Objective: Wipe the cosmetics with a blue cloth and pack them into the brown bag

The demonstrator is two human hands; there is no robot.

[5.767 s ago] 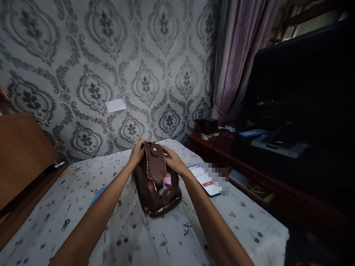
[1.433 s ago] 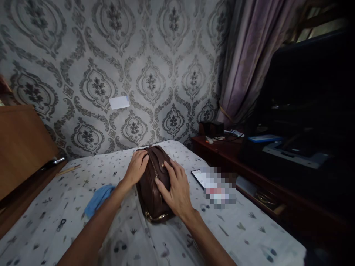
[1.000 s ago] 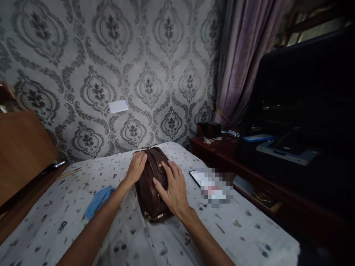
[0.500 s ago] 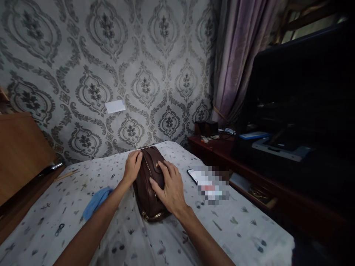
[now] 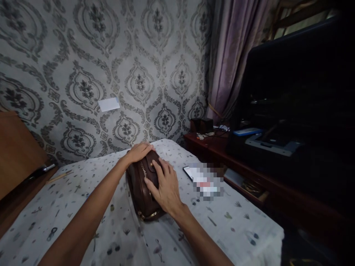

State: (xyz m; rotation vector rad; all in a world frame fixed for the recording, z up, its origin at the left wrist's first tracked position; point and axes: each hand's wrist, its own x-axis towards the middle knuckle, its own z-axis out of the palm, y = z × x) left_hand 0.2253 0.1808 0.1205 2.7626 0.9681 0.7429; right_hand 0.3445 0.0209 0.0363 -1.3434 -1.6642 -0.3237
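A closed brown leather bag (image 5: 141, 190) with a gold zip lies on a bed covered by a white patterned sheet (image 5: 116, 229). My left hand (image 5: 138, 151) rests over the bag's far end, fingers curved down on it. On the near, right side of the bag my right hand (image 5: 163, 184) lies flat, with its fingers spread and pressing on the leather. Neither hand lifts the bag.
A phone (image 5: 201, 179) lies on the sheet just right of the bag. A dark wooden side unit (image 5: 249, 177) and a black screen (image 5: 299, 85) stand at the right. A wooden headboard (image 5: 16, 151) is at the left; patterned wallpaper is behind.
The bag's flap, open 5.8 s ago with items showing inside, is now shut. My left hand has slid from the bag's left side onto its far end. The blue cloth is hidden behind my left arm.
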